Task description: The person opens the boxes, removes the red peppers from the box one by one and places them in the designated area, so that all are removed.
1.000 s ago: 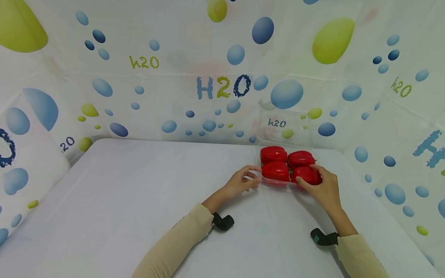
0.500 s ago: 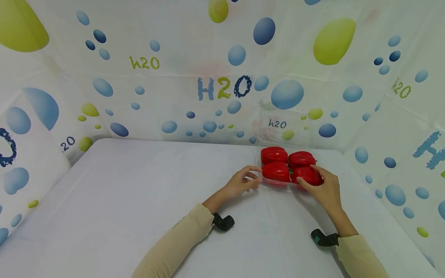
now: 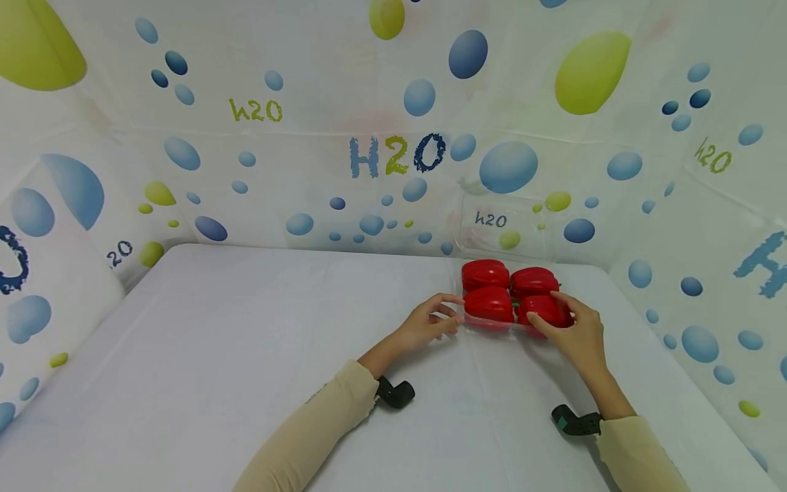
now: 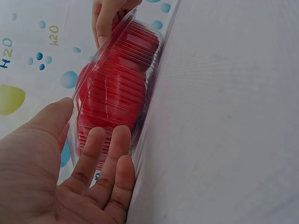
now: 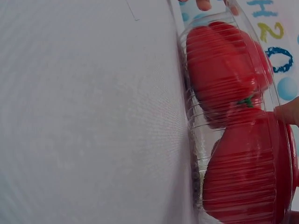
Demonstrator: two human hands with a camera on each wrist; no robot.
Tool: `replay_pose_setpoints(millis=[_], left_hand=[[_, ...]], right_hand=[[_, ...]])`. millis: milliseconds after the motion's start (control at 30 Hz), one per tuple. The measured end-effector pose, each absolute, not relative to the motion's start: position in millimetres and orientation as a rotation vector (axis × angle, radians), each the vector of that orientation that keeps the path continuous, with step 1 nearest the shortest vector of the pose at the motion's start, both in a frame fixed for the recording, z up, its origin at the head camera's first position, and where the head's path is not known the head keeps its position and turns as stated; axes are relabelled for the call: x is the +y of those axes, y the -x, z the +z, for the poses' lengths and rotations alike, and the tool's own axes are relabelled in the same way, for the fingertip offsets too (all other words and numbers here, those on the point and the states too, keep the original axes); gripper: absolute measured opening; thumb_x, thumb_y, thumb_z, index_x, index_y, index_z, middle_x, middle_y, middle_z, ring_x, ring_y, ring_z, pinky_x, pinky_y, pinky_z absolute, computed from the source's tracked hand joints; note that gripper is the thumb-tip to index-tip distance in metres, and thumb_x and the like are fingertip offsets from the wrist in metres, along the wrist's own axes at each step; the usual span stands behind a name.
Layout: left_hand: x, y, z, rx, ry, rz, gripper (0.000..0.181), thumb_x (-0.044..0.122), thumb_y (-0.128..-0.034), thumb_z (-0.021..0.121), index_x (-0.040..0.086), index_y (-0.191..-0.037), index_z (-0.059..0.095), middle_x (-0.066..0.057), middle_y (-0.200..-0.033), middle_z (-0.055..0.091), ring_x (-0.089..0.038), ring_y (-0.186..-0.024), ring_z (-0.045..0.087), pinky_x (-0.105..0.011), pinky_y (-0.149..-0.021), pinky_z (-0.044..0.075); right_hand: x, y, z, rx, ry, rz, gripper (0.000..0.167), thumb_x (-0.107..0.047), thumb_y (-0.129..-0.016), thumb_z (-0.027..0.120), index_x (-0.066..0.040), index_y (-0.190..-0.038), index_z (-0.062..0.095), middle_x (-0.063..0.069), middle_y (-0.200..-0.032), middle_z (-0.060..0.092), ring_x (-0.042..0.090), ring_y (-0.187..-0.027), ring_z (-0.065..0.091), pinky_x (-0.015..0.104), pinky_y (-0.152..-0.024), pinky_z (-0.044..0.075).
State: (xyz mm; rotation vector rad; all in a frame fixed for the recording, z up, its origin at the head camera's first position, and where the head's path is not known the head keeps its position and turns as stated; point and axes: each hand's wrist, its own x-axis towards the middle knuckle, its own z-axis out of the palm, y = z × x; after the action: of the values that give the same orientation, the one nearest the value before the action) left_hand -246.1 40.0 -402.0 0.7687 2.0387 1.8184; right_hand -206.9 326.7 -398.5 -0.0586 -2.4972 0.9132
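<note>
Several red bell peppers (image 3: pixel 488 305) lie in a clear plastic clamshell container (image 3: pixel 492 324), two rows deep. My right hand (image 3: pixel 578 335) holds the front right bell pepper (image 3: pixel 542 311), thumb at its near left side and fingers over its right side. In the right wrist view, the thumb (image 5: pixel 287 112) lies at the container's rim beside that pepper. My left hand (image 3: pixel 424 324) holds the container's left rim with thumb and index finger. Its other fingers (image 4: pixel 117 154) are loosely bent beside the ribbed side wall in the left wrist view.
The clear lid (image 3: pixel 522 232) stands raised behind the container, against the patterned backdrop (image 3: pixel 307 82). A white cloth covers the table (image 3: pixel 246 342). Each wrist wears a black camera (image 3: pixel 396 394).
Hardly anything differs. The right hand has shifted very slightly to the right; the left hand and the container keep their places.
</note>
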Motion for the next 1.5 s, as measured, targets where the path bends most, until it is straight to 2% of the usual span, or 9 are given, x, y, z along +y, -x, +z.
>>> replay_pose_setpoints(millis=[200,367,467,633,933,1267,1500], left_hand=[[43,246,-403,2.044,-0.77,1.819,0.038,0.01,-0.0975,0.058,0.004,-0.134,0.05,-0.022,-0.112,0.059,-0.046,-0.096,0.062,-0.031,-0.07,0.049],[45,245,-404,2.05,-0.764,1.818,0.039,0.011,-0.0975,0.059,0.004,-0.135,0.05,-0.022,-0.112,0.06,-0.046,-0.097,0.062,-0.031,-0.071,0.049],[49,252,-417,2.073,-0.759,1.814,0.039,0.015,-0.0975,0.06,0.008,-0.135,0.051,-0.018,-0.111,0.061,-0.039,-0.093,0.065,-0.029,-0.07,0.049],[55,261,-433,2.102,-0.751,1.814,0.038,0.019,-0.0973,0.061,0.014,-0.134,0.052,-0.012,-0.109,0.062,-0.028,-0.088,0.067,-0.025,-0.067,0.049],[58,258,-434,2.116,-0.744,1.808,0.038,0.019,-0.0978,0.06,0.014,-0.134,0.052,-0.012,-0.109,0.062,-0.028,-0.089,0.066,-0.026,-0.069,0.049],[62,255,-435,2.122,-0.717,1.803,0.04,0.021,-0.0982,0.06,0.014,-0.137,0.05,-0.011,-0.11,0.061,-0.034,-0.094,0.066,-0.029,-0.071,0.05],[62,253,-430,2.107,-0.729,1.81,0.041,0.013,-0.0981,0.058,0.006,-0.137,0.049,-0.02,-0.111,0.061,-0.043,-0.097,0.063,-0.036,-0.073,0.051]], right_hand=[[330,208,-400,-2.48,0.063,0.917,0.059,-0.025,-0.083,0.076,0.001,-0.132,0.057,0.026,-0.132,0.056,0.04,-0.114,0.046,0.057,-0.082,0.051],[332,209,-400,-2.459,0.083,0.93,0.058,-0.025,-0.083,0.076,0.001,-0.131,0.058,0.025,-0.131,0.057,0.039,-0.112,0.048,0.044,-0.079,0.049],[334,209,-400,-2.457,0.089,0.942,0.058,-0.026,-0.083,0.076,0.001,-0.131,0.058,0.025,-0.131,0.057,0.038,-0.112,0.048,0.039,-0.077,0.048],[336,209,-402,-2.436,0.084,0.955,0.057,-0.025,-0.082,0.076,0.0,-0.131,0.059,0.024,-0.13,0.058,0.036,-0.11,0.048,0.037,-0.077,0.047],[337,209,-407,-2.379,0.079,0.988,0.055,-0.023,-0.081,0.078,0.0,-0.128,0.061,0.023,-0.124,0.062,0.033,-0.107,0.052,0.008,-0.072,0.036],[342,209,-410,-2.38,0.072,0.991,0.055,-0.023,-0.081,0.078,0.0,-0.127,0.061,0.023,-0.122,0.062,0.031,-0.104,0.052,0.009,-0.07,0.037],[344,212,-410,-2.361,0.039,1.008,0.055,-0.022,-0.08,0.078,0.001,-0.127,0.061,0.024,-0.12,0.063,0.032,-0.104,0.053,0.005,-0.07,0.035]])
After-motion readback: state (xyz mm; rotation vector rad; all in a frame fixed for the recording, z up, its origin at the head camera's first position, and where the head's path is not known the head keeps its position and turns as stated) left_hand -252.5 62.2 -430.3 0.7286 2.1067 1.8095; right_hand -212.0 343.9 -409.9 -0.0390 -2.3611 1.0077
